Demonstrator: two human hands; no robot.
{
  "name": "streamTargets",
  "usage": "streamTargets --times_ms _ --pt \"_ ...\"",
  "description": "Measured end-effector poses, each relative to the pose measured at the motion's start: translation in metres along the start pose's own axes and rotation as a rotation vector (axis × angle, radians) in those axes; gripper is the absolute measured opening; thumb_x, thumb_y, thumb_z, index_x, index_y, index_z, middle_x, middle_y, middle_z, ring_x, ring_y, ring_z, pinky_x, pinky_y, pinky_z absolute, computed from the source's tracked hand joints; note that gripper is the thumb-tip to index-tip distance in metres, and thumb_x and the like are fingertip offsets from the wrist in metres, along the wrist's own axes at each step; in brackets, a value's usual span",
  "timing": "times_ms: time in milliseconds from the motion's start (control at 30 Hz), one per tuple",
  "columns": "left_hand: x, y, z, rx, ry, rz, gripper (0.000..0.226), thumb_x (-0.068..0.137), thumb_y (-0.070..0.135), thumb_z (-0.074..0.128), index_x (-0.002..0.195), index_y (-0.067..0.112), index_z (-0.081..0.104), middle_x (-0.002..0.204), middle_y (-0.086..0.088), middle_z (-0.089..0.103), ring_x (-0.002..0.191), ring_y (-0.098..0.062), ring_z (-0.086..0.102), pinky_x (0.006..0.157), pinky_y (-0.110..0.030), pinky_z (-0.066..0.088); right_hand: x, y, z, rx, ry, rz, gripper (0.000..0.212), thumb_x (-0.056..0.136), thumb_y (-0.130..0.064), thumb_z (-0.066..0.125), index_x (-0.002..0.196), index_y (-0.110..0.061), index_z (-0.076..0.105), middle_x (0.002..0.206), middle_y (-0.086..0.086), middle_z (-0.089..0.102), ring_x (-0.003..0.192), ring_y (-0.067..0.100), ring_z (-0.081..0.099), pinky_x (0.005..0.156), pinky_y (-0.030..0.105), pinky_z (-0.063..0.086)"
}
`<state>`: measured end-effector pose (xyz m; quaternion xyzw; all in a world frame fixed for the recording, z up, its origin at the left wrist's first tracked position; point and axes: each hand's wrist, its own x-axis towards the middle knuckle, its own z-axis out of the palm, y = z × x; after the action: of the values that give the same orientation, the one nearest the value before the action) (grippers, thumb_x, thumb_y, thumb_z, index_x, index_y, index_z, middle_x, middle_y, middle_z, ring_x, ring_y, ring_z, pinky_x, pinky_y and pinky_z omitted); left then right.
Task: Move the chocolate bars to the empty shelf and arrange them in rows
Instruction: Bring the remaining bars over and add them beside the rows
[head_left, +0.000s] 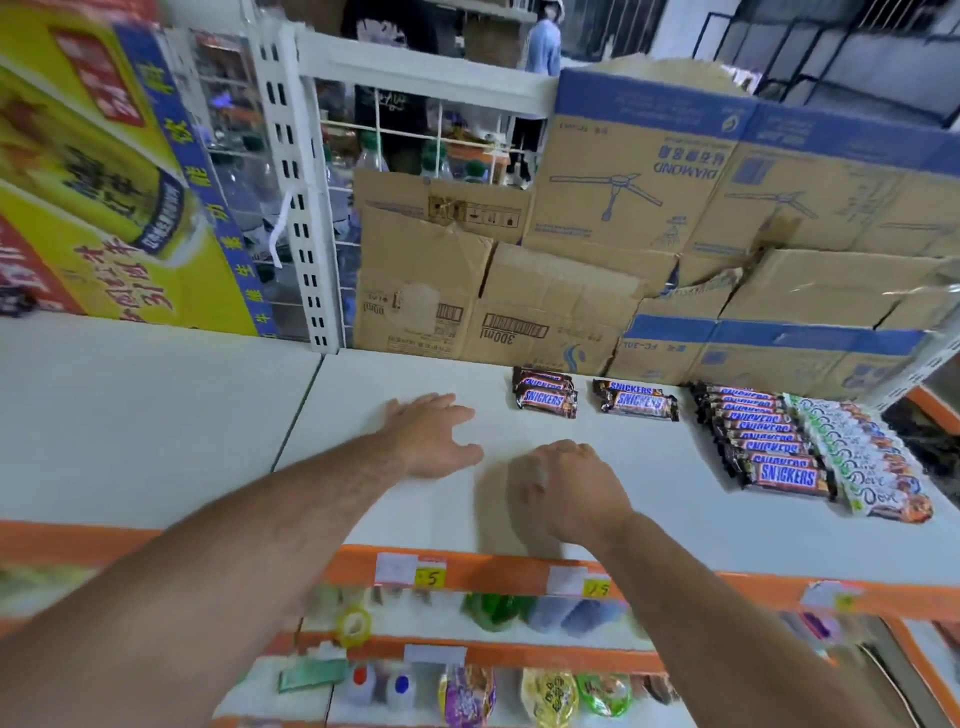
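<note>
snickers bars (769, 441) and dove bars (862, 460) are lying in rows on the shelf (156, 415), right of my hands. left hand (431, 436) is hovering spread, empty; right hand (566, 488) is showing curled fingers, grip unclear.

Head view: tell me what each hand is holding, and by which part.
Left hand holds nothing: fingers spread above the shelf. Right hand is curled, palm hidden; nothing shows in it, but that cannot be told for sure.
</note>
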<state>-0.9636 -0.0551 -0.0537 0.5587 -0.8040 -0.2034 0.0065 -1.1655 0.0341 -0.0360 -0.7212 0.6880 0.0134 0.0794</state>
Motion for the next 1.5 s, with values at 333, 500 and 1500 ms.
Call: streamTargets --times_ms 333,500,1500 --pt "-0.122 -0.04 0.001 -0.038 0.199 -0.18 0.066 0.084 0.065 0.047 0.144 0.042 0.033 0.158 0.011 0.023 0.145 -0.011 0.015 0.117 -0.052 0.002 -0.023 -0.081 0.007 0.118 0.193 -0.266 0.031 0.088 -0.036 0.051 0.109 -0.021 0.067 0.113 0.003 0.064 0.105 0.028 0.058 0.089 0.041 0.051" --pt "-0.18 -0.08 -0.01 -0.055 0.282 -0.299 0.064 0.084 0.06 0.049 0.144 0.039 0.036 0.155 0.009 0.028 0.144 -0.014 0.019 0.116 -0.051 0.005 -0.024 -0.142 0.018 0.188 0.042 -0.364 0.048 0.083 -0.029 0.05 0.132 -0.029 0.053 0.135 -0.002 0.051 0.123 0.022 0.046 0.102 0.039 0.04" --pt "-0.273 -0.453 -0.131 -0.055 0.49 -0.321 0.06 0.073 0.062 0.035 0.124 0.036 0.052 0.128 0.01 0.054 0.129 -0.024 0.039 0.112 -0.045 0.022 0.1 -0.54 0.027 0.192 -0.037 -0.493 0.052 0.088 -0.038 0.053 0.138 -0.028 0.046 0.141 -0.003 0.047 0.128 0.017 0.045 0.103 0.031 0.038"
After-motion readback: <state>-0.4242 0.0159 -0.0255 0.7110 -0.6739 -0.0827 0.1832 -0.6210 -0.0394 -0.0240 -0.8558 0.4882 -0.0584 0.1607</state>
